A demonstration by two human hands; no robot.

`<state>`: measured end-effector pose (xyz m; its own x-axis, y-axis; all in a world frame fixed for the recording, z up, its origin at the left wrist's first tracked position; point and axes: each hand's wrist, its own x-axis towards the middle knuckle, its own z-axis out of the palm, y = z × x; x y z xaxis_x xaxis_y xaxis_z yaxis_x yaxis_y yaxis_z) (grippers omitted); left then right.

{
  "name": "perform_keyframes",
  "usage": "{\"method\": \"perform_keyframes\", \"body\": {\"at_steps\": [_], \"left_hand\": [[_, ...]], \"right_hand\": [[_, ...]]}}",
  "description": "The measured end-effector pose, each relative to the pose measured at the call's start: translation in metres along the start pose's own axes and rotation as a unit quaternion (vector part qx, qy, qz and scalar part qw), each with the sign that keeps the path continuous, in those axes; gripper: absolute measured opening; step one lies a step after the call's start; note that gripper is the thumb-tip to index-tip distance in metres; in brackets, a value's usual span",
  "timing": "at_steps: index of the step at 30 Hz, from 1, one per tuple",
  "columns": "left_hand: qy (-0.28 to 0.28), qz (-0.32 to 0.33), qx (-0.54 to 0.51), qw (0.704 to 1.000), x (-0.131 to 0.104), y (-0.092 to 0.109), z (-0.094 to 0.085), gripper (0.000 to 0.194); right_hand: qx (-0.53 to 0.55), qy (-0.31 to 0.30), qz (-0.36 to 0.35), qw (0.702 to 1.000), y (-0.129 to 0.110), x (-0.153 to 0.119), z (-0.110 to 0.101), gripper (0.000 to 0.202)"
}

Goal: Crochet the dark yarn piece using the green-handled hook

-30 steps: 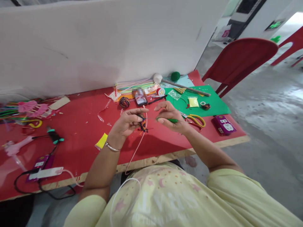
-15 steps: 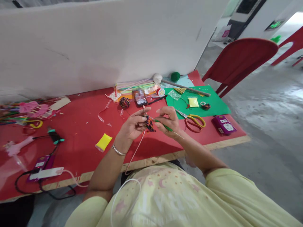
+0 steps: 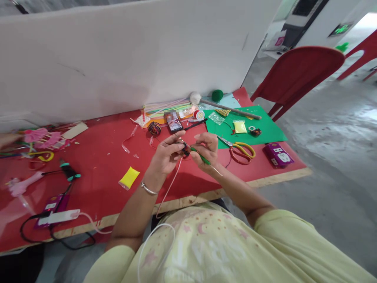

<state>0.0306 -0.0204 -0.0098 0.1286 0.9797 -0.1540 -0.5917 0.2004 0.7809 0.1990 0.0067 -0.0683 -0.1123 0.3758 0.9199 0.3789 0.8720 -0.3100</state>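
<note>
My left hand (image 3: 167, 154), with a silver bracelet at the wrist, pinches a small dark crochet piece (image 3: 185, 150). Its orange and purple strands are mostly covered by fingers now. A crochet hook (image 3: 205, 160) with a green handle is gripped in my right hand (image 3: 208, 148), its back shaft sticking out towards my forearm. The working end meets the crochet piece between both hands, though the tip itself is hidden. Behind my left hand lies a ball of dark multicoloured yarn (image 3: 154, 128). A phone (image 3: 176, 125) rests just right of that ball.
Scissors (image 3: 244, 152) and a purple power socket (image 3: 278, 155) lie to the right, near a green sheet (image 3: 272, 133). A yellow packet (image 3: 129, 178), glue gun (image 3: 25, 182) and cables are on the left. Another person's hand (image 3: 10, 140) reaches in at the left edge. A red chair (image 3: 300, 78) stands beyond.
My right hand and the hook have moved slightly left, closer to my left hand. Less of the crochet piece shows. Another person's hand has come in at the left edge.
</note>
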Motion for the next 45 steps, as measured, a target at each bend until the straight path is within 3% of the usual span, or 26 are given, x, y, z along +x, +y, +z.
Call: {"method": "perform_keyframes", "body": {"at_steps": [5, 8, 12, 17, 25, 30, 35, 38, 45], "left_hand": [[-0.011, -0.053, -0.018, 0.998, -0.003, 0.008, -0.001, 0.047], [0.001, -0.050, 0.005, 0.999, -0.003, 0.013, -0.005, 0.046], [0.025, -0.018, 0.053, 0.998, -0.002, 0.017, -0.007, 0.043], [0.023, -0.031, 0.089, 0.995, 0.000, 0.019, -0.008, 0.041], [-0.012, -0.081, 0.118, 0.990, 0.001, 0.017, -0.011, 0.047], [-0.034, -0.135, 0.090, 0.986, 0.004, 0.021, -0.012, 0.047], [-0.038, -0.161, 0.036, 0.986, 0.007, 0.021, -0.011, 0.044], [-0.038, -0.154, 0.010, 0.987, 0.005, 0.017, -0.009, 0.044], [-0.018, -0.112, 0.049, 0.992, 0.003, 0.024, -0.017, 0.047]], "right_hand": [[-0.025, -0.032, -0.089, 0.995, 0.018, 0.006, -0.007, 0.025], [-0.008, -0.076, -0.132, 0.988, 0.027, 0.014, -0.019, 0.025], [-0.020, -0.143, -0.119, 0.982, 0.028, 0.027, -0.035, 0.021], [-0.013, -0.177, -0.137, 0.974, 0.021, 0.041, -0.047, 0.017], [0.138, -0.277, -0.038, 0.950, 0.023, 0.061, -0.056, 0.018], [0.099, -0.246, -0.094, 0.959, 0.020, 0.061, -0.057, 0.012], [0.015, -0.140, -0.190, 0.972, 0.012, 0.049, -0.052, 0.013], [-0.010, -0.094, -0.202, 0.975, 0.009, 0.040, -0.049, 0.016], [0.008, -0.182, -0.127, 0.975, 0.014, 0.046, -0.056, 0.013]]}}
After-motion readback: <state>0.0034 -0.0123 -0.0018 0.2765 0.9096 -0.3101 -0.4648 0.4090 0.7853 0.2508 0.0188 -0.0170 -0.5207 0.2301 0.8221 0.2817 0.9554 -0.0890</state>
